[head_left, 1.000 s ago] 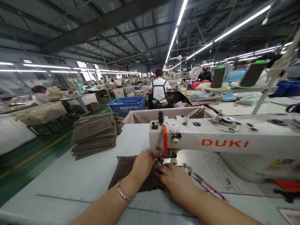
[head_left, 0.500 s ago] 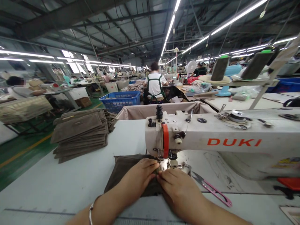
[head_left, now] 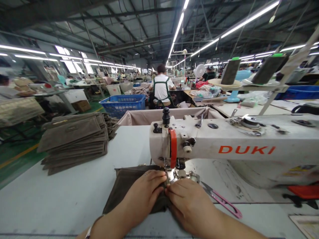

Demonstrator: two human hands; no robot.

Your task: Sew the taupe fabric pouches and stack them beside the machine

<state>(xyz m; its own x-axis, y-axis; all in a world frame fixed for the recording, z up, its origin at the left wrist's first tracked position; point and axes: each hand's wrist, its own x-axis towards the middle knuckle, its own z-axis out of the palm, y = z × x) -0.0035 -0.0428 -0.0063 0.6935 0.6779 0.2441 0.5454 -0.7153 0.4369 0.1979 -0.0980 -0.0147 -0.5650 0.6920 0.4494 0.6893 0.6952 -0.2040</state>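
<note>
A dark brown fabric piece [head_left: 127, 189] lies folded on the white sewing table [head_left: 57, 199], its edge running under the presser foot [head_left: 171, 174] of a white DUKI sewing machine [head_left: 211, 142]. My left hand [head_left: 143, 192] presses and pinches the cloth from the left, just before the foot. My right hand [head_left: 186, 202] grips the same cloth from the right, its fingertips close to my left fingers. Pink-handled thread snips [head_left: 220, 202] lie on the table just right of my right hand, not touching it. The needle is partly hidden behind the machine's orange guard.
A tall stack of brown fabric pieces [head_left: 73, 142] sits on the table's left. Beyond the machine stand a beige cloth bin [head_left: 166, 116], a blue plastic crate [head_left: 123, 106] and thread cones [head_left: 230, 71]. A co-worker [head_left: 160, 89] sits farther ahead.
My view has swung slightly, so the machine and stack sit farther left. The cloth's left part now reaches lower and farther left, and both hands stay on it beside the foot.
</note>
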